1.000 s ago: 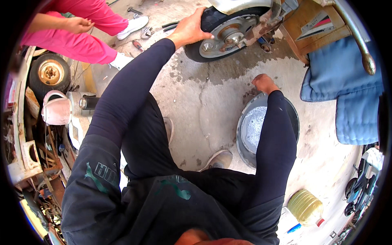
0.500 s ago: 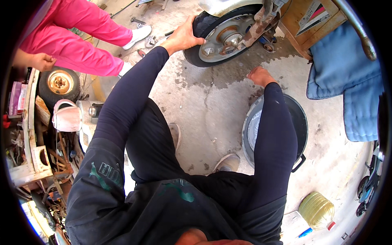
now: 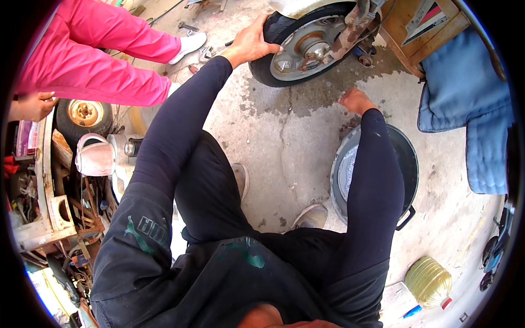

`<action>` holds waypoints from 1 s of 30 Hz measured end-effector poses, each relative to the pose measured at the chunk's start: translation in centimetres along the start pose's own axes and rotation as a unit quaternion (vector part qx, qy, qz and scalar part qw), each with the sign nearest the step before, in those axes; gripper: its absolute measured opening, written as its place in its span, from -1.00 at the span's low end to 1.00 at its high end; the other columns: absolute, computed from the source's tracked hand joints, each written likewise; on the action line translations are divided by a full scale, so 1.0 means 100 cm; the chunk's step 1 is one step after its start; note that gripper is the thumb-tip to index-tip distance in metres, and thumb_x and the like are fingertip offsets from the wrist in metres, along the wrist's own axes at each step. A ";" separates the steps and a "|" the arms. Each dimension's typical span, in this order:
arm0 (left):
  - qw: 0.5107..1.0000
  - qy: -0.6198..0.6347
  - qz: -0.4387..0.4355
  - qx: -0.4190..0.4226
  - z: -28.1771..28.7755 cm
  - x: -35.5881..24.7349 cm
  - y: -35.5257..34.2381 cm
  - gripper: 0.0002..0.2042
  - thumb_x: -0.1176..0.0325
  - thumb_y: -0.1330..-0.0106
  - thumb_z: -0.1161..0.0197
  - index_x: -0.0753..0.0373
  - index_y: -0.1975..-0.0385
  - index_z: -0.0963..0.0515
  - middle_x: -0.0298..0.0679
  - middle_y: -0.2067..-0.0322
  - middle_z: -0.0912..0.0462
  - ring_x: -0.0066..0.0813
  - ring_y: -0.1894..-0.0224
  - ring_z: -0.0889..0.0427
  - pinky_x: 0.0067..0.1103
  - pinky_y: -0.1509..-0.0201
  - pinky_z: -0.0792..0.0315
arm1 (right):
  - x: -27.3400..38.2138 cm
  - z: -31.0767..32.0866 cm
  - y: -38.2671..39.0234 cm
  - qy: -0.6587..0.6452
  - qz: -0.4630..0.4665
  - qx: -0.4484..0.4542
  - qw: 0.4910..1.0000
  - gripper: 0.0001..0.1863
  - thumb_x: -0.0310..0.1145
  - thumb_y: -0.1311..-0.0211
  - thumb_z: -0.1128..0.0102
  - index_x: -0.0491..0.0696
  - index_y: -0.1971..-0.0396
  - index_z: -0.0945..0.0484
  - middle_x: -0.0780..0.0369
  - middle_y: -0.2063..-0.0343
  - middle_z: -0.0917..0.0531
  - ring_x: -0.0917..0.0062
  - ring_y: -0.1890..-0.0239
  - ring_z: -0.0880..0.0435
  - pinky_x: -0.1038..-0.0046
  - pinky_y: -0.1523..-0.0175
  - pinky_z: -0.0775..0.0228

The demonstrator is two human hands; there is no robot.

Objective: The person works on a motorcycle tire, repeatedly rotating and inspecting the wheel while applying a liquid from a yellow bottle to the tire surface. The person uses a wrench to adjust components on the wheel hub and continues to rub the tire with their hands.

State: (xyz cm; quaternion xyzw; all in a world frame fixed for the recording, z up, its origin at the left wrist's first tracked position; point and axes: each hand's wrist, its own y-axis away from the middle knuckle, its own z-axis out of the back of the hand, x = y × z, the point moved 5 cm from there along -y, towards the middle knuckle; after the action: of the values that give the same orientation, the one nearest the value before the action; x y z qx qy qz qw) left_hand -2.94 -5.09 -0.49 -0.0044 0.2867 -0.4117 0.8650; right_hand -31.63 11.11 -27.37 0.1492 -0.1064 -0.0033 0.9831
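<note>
My left hand [image 3: 252, 46] is closed round the edge of a wheel's black tyre [image 3: 269, 76], its thumb toward the grey rim [image 3: 293, 50] and its fingers out of sight behind the tyre. Rusty brown metal covers the hub and the arm beside it. My right hand [image 3: 356, 101] hovers with curled fingers below the wheel, over the far side of a dark grey tub [image 3: 407, 158]. Anything in that hand is hidden. A patterned, whitish surface shows inside the tub, partly covered by my right forearm.
Wet concrete [image 3: 306, 101] spreads beneath the wheel. Someone in pink trousers [image 3: 117, 38] is at the left, near a small wheel [image 3: 85, 113] and a pink jug [image 3: 95, 158]. Blue padded cloth [image 3: 462, 87] hangs at right; a bottle of yellowish liquid [image 3: 429, 281] lies lower right.
The whole scene has shifted slightly to the right in view. My hands keep nearly the same poses. The other person's hand has moved lower and to the left.
</note>
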 end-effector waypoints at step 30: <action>0.979 -0.003 0.154 -0.131 -0.006 -0.052 0.028 -0.27 0.28 -0.03 -0.34 0.47 -0.19 -0.20 0.17 -0.07 -0.37 0.11 -0.17 -0.38 -0.19 -0.23 -0.33 | -0.009 0.003 0.030 0.074 0.173 -0.017 0.982 -0.81 -0.32 -0.05 -0.17 -0.14 0.55 -0.63 0.10 0.52 -0.66 0.31 0.39 -0.71 0.32 0.21 -0.55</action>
State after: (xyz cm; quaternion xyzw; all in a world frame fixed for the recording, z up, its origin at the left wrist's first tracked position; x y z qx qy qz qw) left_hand -3.85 0.61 0.89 -0.0751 0.3327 -0.2319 0.9110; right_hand -32.69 13.90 -26.41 0.1122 -0.0577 0.1756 0.9763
